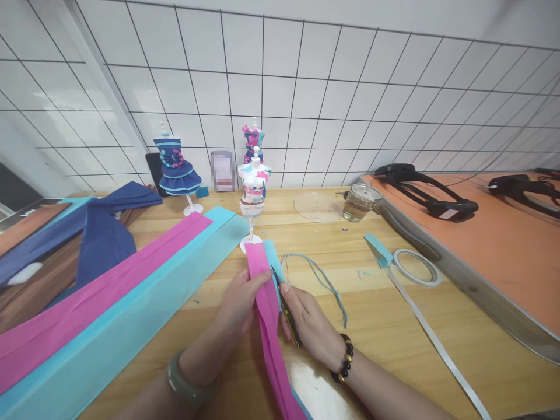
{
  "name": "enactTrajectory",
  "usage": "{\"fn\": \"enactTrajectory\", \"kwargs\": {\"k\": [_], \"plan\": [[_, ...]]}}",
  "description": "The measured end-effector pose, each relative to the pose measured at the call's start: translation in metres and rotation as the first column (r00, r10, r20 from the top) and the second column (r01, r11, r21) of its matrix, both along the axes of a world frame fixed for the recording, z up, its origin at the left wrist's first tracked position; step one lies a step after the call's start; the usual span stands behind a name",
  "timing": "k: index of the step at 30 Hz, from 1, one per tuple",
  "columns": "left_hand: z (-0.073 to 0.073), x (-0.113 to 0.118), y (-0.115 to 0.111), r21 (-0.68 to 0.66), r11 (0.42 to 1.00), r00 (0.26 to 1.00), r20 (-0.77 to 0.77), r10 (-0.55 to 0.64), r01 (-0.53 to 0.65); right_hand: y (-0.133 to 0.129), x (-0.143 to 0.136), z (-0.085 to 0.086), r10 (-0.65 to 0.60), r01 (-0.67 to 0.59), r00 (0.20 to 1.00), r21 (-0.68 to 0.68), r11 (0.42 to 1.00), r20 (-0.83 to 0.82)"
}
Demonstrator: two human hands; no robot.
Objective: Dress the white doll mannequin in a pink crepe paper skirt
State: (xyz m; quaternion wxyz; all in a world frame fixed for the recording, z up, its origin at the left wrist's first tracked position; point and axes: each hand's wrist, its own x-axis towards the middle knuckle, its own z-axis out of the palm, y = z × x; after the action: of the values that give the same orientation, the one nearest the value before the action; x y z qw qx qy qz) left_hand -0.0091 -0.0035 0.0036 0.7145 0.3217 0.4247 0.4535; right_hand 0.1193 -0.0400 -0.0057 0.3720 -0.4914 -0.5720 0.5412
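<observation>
Open wood (pale, bare) between right hand (pixel 306 321) and tape roll (pixel 417 267).

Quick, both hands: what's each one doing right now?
Left hand: closed on the pink strip, thumb on top.
Right hand: closed around the scissors, blades at the light-blue strip.

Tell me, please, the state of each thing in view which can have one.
Left hand, holding the pink strip.
Right hand, holding the scissors.
Scissors, open or closed unclear.
Tape, partly unrolled.
Cup, partly full.
Phone, upright, screen lit.
Left mannequin, upright, dressed.
Front mannequin, upright.
Cord, loose, bent.
</observation>
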Motion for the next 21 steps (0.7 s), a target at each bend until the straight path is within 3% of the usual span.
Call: {"fn": "enactTrajectory", "kwargs": {"k": [8,12,21], "plan": [[0.0105,0.0056,-0.0051,-0.023,0.999,0.999,0.003,-0.035,0.036,0.001,0.0,-0.001,-0.015,0.016,0.999,0.018,1.0,-0.032],[0.0101,0.0065,-0.0042,-0.033,0.999,1.0,-0.001,0.014,-0.014,0.001,-0.0005,-0.0018,-0.019,0.019,0.999,0.016,1.0,-0.027],[0.0105,0.0064,-0.0048,-0.032,0.999,0.999,0.027,-0.032,0.032,0.0003,0.0005,0.0,-0.029,0.03,0.999,0.015,0.999,-0.019]]}}
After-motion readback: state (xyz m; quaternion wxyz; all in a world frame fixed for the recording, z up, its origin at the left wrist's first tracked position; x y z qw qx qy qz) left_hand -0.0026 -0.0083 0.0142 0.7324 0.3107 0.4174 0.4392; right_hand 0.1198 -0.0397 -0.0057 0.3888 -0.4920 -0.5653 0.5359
